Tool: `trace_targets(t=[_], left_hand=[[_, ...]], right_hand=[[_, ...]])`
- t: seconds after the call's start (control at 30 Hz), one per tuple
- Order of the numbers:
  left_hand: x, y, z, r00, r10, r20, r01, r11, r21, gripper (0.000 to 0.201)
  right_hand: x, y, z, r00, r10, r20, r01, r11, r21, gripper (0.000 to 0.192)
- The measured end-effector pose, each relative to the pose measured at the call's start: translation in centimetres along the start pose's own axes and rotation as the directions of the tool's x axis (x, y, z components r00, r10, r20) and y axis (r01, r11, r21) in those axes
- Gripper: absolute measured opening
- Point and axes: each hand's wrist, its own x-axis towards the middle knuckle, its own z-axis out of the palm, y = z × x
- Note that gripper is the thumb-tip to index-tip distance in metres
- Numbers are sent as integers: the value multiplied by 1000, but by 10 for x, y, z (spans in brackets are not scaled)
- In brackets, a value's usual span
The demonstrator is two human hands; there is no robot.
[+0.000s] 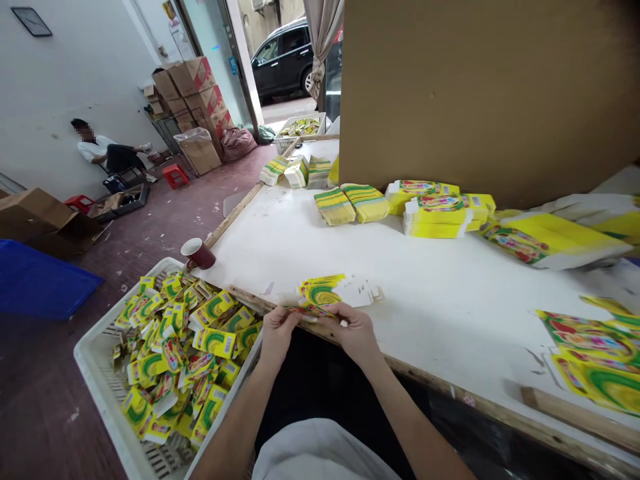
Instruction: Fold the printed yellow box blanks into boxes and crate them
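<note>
Both of my hands meet at the table's front edge with a small printed carton (311,311) between them. My left hand (278,331) pinches the carton's left end between thumb and fingers. At the other end my right hand (354,331) grips it in the same way. The fingers cover much of the carton, so its folds are hard to make out. Just beyond it, a fanned pile of flat yellow-green cartons (323,291) lies on the white table (440,300). To my left, a white plastic crate (93,373) holds many small yellow cartons (215,342).
A maroon mug (199,254) stands at the table's left corner. Carton stacks (437,217) line a tall brown board (480,93). Flat printed sheets (595,347) and a wooden strip (580,417) lie at right. A person (107,150) sits by the far wall.
</note>
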Motion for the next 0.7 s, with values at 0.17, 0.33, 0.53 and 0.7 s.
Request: trace_targets(t=[0.17, 0.33, 0.53, 0.7], left_hand=[[8, 46, -23, 948, 190, 255, -293, 831, 473, 114], [6, 52, -7, 876, -158, 456, -230, 694, 683, 79], [-4, 24, 6, 907, 11, 422, -324, 658, 679, 73], [-10, 9, 13, 793, 284, 539, -596, 546, 589, 71]], right_hand=[[4, -15, -20, 906, -401, 134, 409, 754, -514, 17], [-5, -28, -10, 820, -492, 291, 571, 677, -464, 33], [-9, -15, 4, 988, 152, 31, -155, 971, 183, 66], [-6, -14, 16, 846, 395, 358, -533, 637, 557, 62]])
